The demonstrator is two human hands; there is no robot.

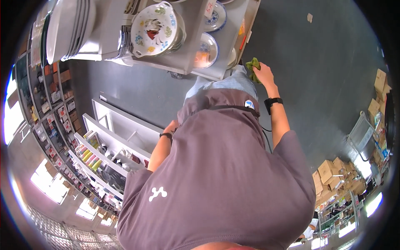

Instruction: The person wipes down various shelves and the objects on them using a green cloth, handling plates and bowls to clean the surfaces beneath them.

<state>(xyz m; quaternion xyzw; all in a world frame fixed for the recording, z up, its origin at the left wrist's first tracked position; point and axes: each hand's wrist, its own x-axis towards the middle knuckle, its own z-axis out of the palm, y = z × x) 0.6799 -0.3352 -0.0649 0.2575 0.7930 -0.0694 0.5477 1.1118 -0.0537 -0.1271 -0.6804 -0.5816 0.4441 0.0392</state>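
Note:
My right hand (265, 74) grips a crumpled green cloth (253, 67) beside the end of a display shelf (179, 64). A dark watch sits on that wrist. My left hand (171, 127) hangs low at my left side, with a dark band on its wrist; the shirt partly hides its fingers. On the shelf before me, a stack of white two-handled bowls (154, 29) has a floral and bird pattern. Blue-rimmed plates (206, 48) stand on a lower tier. Stacked white plates (67, 31) are at the far left.
White shelving units (125, 125) stand behind my left arm, with colourful goods between them. Tall loaded racks (47, 103) line the left side. On the right are piled cardboard boxes (328, 173) and a metal trolley (364, 134). A scrap (309, 17) lies on the grey floor.

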